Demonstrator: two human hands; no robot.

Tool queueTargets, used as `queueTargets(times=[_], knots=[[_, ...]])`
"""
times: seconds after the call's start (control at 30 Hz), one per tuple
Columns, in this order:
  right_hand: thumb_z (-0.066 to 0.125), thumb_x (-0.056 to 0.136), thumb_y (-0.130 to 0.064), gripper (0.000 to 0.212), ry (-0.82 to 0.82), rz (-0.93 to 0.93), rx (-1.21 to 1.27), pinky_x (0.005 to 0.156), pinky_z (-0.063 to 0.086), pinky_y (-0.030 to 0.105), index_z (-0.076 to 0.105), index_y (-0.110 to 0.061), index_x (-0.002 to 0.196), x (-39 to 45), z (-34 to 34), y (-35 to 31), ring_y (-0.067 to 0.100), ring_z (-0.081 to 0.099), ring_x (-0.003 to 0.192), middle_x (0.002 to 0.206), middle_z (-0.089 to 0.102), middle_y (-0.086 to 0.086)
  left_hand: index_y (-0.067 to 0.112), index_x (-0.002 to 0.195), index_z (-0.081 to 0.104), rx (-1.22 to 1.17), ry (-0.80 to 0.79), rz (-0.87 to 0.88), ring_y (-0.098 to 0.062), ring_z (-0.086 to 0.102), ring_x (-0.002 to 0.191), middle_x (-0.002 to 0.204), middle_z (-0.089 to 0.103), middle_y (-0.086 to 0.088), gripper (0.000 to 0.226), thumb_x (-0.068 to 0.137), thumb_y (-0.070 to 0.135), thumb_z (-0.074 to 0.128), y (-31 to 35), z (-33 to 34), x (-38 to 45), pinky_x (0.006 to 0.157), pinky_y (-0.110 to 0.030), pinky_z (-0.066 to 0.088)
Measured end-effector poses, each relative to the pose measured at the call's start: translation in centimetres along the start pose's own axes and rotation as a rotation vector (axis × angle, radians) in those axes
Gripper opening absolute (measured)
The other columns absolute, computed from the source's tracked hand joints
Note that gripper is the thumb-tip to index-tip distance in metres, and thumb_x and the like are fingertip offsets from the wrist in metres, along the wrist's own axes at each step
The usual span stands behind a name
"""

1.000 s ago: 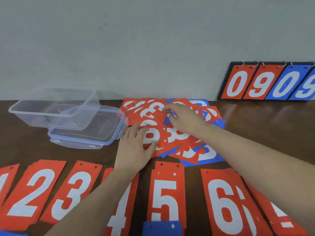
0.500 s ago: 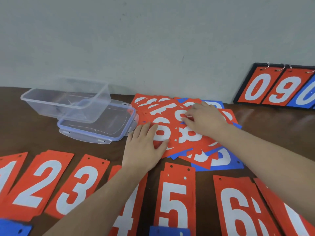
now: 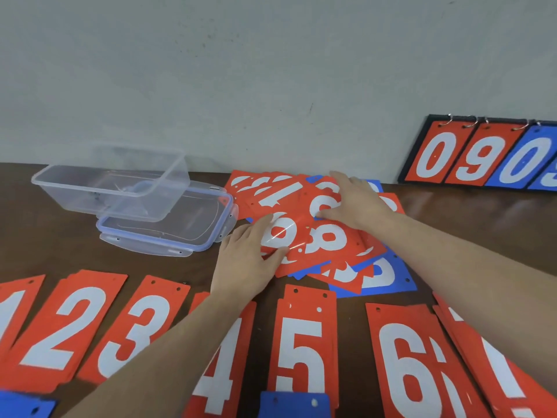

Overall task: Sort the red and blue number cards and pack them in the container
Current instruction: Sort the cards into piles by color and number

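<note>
A loose pile of red and blue number cards [image 3: 328,236] lies at the middle back of the brown table. My left hand [image 3: 247,260] rests flat on the pile's left edge, fingers straight on a red card. My right hand [image 3: 355,203] lies flat on top of the pile, fingers spread toward the left. Sorted red stacks form a row along the front: 1 [image 3: 12,315], 2 [image 3: 66,330], 3 [image 3: 135,330], 4 [image 3: 223,372], 5 [image 3: 304,351], 6 [image 3: 413,363], and one more [image 3: 494,375] under my right forearm. The clear container [image 3: 108,185] stands empty at the back left.
The container's blue-rimmed lid [image 3: 168,233] lies flat beside it, partly under it. A flip scoreboard [image 3: 482,155] showing 0, 9, 0 leans on the wall at the back right. Blue cards [image 3: 295,405] peek in at the bottom edge and bottom left corner [image 3: 24,405].
My right hand went from pinching a card at the pile's far side to lying flat on the pile. My left hand stayed on the pile's left edge. The view shifted left.
</note>
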State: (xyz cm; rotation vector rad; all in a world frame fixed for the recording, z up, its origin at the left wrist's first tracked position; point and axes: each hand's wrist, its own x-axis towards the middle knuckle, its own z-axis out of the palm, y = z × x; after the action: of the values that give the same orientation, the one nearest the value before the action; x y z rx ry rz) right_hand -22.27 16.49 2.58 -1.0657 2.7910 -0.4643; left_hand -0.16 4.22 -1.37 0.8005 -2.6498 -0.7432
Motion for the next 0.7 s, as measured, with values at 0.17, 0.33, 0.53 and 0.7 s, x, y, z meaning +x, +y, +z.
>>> queueTargets(times=[0.17, 0.33, 0.53, 0.7], knots=[[0.071, 0.088, -0.038, 0.049, -0.003, 0.01, -0.079, 0.089, 0.046, 0.033, 0.062, -0.019, 0.132, -0.1, -1.6, 0.6, 0.028, 0.058, 0.115, 0.129, 0.059, 0.011, 0.038, 0.147, 0.037, -0.092, 0.025, -0.036, -0.016, 0.037, 0.141, 0.15, 0.044, 0.007, 0.068, 0.088, 0.057, 0.065, 0.2, -0.5, -0.2, 0.12, -0.042, 0.023], [0.055, 0.1, -0.032, 0.022, 0.234, 0.018, 0.083, 0.065, 0.043, 0.031, 0.057, -0.018, 0.116, -2.7, -4.6, 2.1, 0.023, 0.06, 0.083, 0.103, 0.069, 0.004, 0.038, 0.135, 0.05, -0.352, 0.077, -0.081, -0.017, 0.055, 0.125, 0.135, 0.057, 0.008, 0.06, 0.082, 0.048, 0.077, 0.6, -1.7, 0.3, 0.104, -0.043, 0.051], [0.057, 0.101, -0.032, 0.022, 0.309, 0.07, 0.531, 0.058, 0.05, 0.019, 0.056, -0.018, 0.118, -7.9, -7.6, 2.4, 0.009, 0.068, 0.081, 0.105, 0.068, -0.004, 0.047, 0.116, 0.059, -0.505, 0.116, 0.061, -0.011, 0.048, 0.13, 0.152, 0.039, 0.013, 0.044, 0.083, 0.028, 0.081, 2.8, -3.9, -0.2, 0.094, -0.026, 0.054], [0.063, 0.098, -0.029, 0.015, 0.209, 0.161, 0.879, 0.072, 0.059, 0.028, 0.061, -0.024, 0.112, -14.0, -7.4, 1.6, 0.012, 0.073, 0.085, 0.106, 0.073, -0.006, 0.043, 0.126, 0.061, -0.677, 0.029, 0.082, -0.013, 0.051, 0.129, 0.145, 0.042, 0.013, 0.055, 0.079, 0.028, 0.085, 3.9, -3.3, -2.4, 0.092, -0.032, 0.059]])
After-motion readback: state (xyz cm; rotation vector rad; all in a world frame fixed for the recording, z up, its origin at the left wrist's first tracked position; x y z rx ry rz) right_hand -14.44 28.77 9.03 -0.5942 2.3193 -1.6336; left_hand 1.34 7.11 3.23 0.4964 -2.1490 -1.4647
